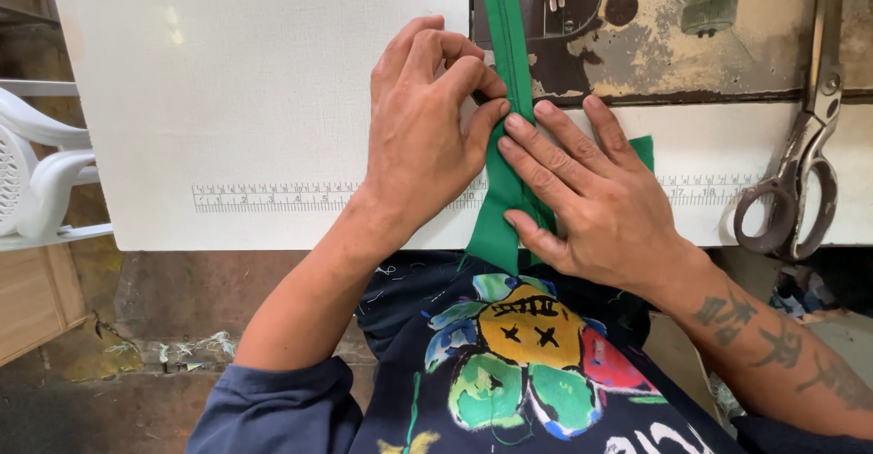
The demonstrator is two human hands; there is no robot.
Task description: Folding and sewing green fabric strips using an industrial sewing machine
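While the folded strip of green cloth runs from the near edge of the white table up toward the far edge, under the foot of the worn metal sewing machine, both hands lie on it. The left hand has its fingers curled, pinching the strip's left fold; the right hand lies flat, fingers pressed together, holding the fabric down. This looks like aligning the fold before stitching; feeding it on would call for keeping the edges even. Large steel scissors lie near the table's right edge, untouched.
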